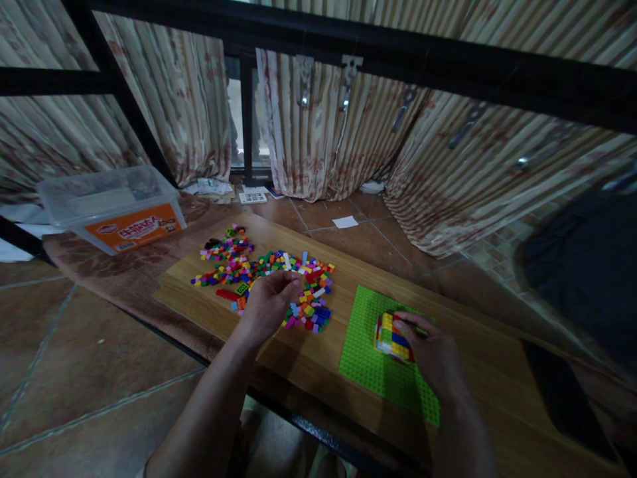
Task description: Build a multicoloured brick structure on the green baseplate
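Observation:
My left hand (269, 304) hovers over a spread of small coloured bricks (263, 272) on a wooden board (318, 352), fingers curled and pinched together at the pile; what they hold is too small to make out. My right hand (432, 353) rests on a green baseplate (368, 362), its fingers pressed against the right side and top of a multicoloured stack of bricks (391, 335) built on the plate.
A clear plastic tub (112, 206) with an orange label sits at the back left on a brown mat. Striped curtains hang behind, under black metal bars. Papers lie on the tiled floor by the curtains. A dark cloth shape is at the right.

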A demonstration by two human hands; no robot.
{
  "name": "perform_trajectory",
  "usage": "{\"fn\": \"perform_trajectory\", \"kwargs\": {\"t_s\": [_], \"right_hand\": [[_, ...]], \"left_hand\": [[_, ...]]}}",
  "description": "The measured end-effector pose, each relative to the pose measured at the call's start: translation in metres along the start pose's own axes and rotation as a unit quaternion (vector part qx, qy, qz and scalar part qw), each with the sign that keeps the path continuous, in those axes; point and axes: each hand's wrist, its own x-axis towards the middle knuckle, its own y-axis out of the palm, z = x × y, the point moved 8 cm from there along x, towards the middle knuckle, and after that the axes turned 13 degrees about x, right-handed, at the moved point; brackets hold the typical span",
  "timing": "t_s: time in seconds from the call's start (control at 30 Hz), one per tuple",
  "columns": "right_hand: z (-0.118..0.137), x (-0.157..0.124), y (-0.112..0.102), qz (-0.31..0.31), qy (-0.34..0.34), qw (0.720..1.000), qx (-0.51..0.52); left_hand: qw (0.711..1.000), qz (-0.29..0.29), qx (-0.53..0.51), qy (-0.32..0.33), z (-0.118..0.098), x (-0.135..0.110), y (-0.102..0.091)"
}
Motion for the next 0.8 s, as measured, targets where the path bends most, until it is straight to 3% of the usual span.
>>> {"fn": "perform_trajectory", "kwargs": {"t_s": [0.27, 0.67, 0.73, 0.8], "right_hand": [[0.013, 0.002, 0.003, -0.006, -0.048, 0.999, -0.024], [0.006, -0.003, 0.004, 0.015, 0.0, 1.0, 0.026], [0.012, -0.005, -0.005, -0.026, -0.016, 0.999, 0.045], [0.023, -0.008, -0.021, -0.11, -0.058, 0.99, 0.058]], "left_hand": [[1.0, 0.006, 0.007, 0.013, 0.003, 0.002, 0.002], [1.0, 0.001, 0.028, 0.012, 0.003, 0.002, -0.001], [0.999, -0.003, 0.034, 0.011, 0.004, 0.002, -0.003], [0.999, -0.002, 0.036, 0.014, 0.004, 0.002, -0.004]]}}
